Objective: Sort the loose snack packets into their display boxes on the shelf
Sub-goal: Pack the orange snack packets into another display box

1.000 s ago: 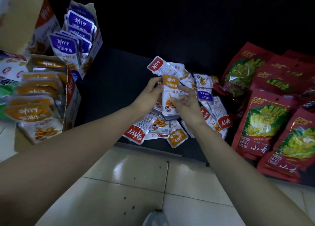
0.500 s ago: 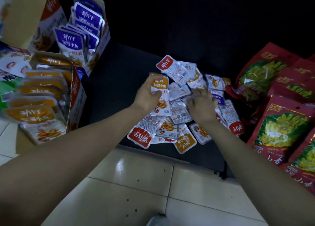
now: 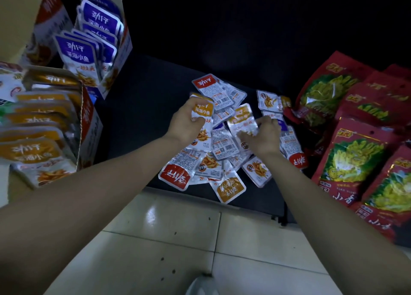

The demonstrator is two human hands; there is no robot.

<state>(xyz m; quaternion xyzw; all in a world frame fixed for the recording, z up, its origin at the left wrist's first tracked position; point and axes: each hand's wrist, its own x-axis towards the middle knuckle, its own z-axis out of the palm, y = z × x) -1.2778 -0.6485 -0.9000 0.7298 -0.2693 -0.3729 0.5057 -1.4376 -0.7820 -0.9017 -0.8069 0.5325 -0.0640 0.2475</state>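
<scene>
A heap of small loose snack packets with red, orange and purple tops lies on the dark shelf. My left hand grips an orange-topped packet above the left side of the heap. My right hand pinches a second orange-topped packet, lifted and tilted, silver back showing. At the left stands a display box of orange packets; behind it is a display box of purple packets.
Large red bags with yellow-green pictures are stacked on the right of the shelf. A cardboard flap rises at the top left. Pale floor tiles run below the shelf's front edge.
My right hand, which lay on the heap, has picked up a second orange-topped packet. My left hand still holds its packet at about the same place.
</scene>
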